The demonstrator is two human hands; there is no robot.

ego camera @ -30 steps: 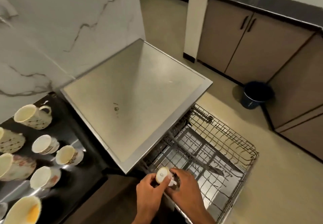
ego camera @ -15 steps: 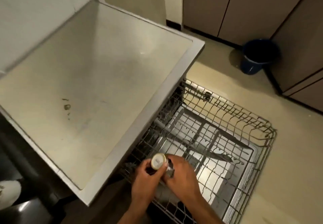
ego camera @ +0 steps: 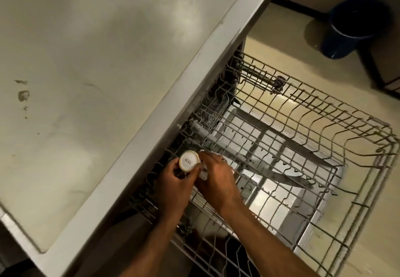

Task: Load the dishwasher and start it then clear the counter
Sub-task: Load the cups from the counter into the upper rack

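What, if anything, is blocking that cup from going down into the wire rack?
Nothing visible. Both hands, left and right, hold the cup upside down right above the near corner of the pulled-out rack. The wire grid directly beneath looks bare; the steel top lies off to the side.

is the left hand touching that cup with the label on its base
Touching. The head view shows the left hand with fingers and thumb wrapped round the cup, whose upturned base faces the camera, above the dishwasher rack.
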